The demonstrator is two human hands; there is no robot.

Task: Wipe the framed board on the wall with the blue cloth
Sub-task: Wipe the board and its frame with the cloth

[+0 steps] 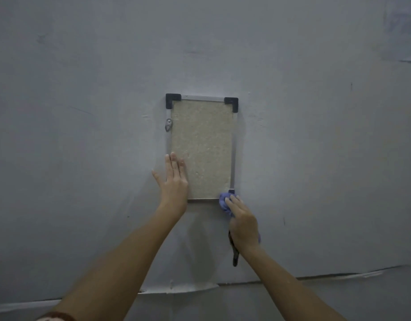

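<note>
A tall framed board (201, 147) hangs on the grey wall, with a beige speckled face, a thin metal frame and black corner caps at the top. My left hand (174, 181) lies flat with its fingers spread over the board's lower left edge and frame. My right hand (242, 222) grips a bunched blue cloth (225, 201) and presses it on the board's lower right corner, which the cloth hides. A dark strap (234, 253) dangles below my right wrist.
A small metal hanger tab (168, 124) sticks out of the frame's left side. The grey wall (84, 135) surrounds the board. Lower down, a torn seam (176, 289) in the wall covering runs across, with a white patch under the board.
</note>
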